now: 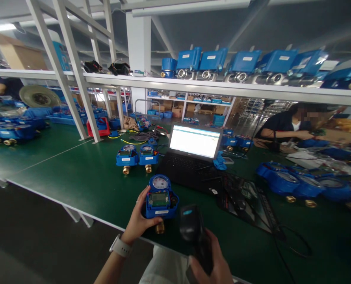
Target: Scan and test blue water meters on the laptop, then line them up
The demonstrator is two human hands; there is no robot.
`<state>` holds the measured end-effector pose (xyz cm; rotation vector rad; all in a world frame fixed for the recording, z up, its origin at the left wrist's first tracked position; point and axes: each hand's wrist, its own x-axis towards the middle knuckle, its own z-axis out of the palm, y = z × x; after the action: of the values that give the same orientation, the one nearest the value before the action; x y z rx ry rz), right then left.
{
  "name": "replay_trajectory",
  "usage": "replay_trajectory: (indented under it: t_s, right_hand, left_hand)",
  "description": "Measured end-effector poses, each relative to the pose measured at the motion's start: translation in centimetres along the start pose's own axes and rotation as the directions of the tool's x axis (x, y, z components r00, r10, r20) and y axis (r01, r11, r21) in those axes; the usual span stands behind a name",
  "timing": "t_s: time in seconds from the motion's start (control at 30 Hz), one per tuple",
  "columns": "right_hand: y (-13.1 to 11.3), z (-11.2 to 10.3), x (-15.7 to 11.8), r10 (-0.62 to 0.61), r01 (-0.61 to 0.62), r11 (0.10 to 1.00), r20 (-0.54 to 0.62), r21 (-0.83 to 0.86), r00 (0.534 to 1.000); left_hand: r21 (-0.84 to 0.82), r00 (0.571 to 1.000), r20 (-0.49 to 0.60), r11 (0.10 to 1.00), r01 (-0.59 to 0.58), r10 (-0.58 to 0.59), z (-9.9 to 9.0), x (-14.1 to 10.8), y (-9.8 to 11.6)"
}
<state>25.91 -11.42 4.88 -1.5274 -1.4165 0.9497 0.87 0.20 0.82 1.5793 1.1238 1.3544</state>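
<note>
Glossy blue plastic meter [161,212]; brass-coloured metal fitting [160,227].

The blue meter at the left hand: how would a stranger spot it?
Find the open laptop on the green table. In front of it, near the table's edge, sits a blue meter with a round dial and brass fitting. Unlike the two blue meters left of the laptop, it has the left hand holding it.

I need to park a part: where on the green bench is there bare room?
Widest: the green bench left of the paired blue meters and left hand, out to its front edge. Smaller: between the scanner and mouse pad. Crowded: around the laptop and the right-hand meters.
</note>
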Motion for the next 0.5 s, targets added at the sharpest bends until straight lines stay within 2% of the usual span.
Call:
replay_trajectory:
  t_s: [0.1,0.2,0.33,0.37,0.43,0.5]
  right_hand:
    - [1.0,-2.4,4.3,-0.064,0.047,0.958,-0.051,-0.282,0.997]
    - [1.9,-3.9,7.6,-0.077,0.07,0.868,0.005,-0.491,0.997]
    - [3.6,-6.0,10.2,-0.133,0.19,0.814,0.143,-0.549,0.981]
    - [4.2,-6.8,11.0,-0.171,0.218,0.811,0.137,-0.544,0.976]
    - [5.5,-8.8,12.9,-0.248,0.204,0.798,-0.001,-0.567,0.969]
    - [7.1,-10.9,15.2,-0.298,0.093,0.771,-0.228,-0.629,0.927]
  left_hand:
    - [0.009,1.0,0.019,1.0,-0.005,0.005,-0.1,0.0,-0.2]
    - [0.018,1.0,0.021,1.0,0.0,0.0,-0.3,0.0,-0.4]
    - [0.015,0.999,0.032,1.0,0.017,-0.017,-0.4,-0.1,-0.9]
    - [0.013,0.999,0.036,1.0,0.02,-0.02,-0.5,-0.1,-0.9]
    - [0.011,0.999,0.03,1.0,0.011,-0.012,-0.4,-0.2,-1.1]
    - [0.009,1.0,0.011,1.0,0.0,0.0,-0.4,-0.3,-1.1]
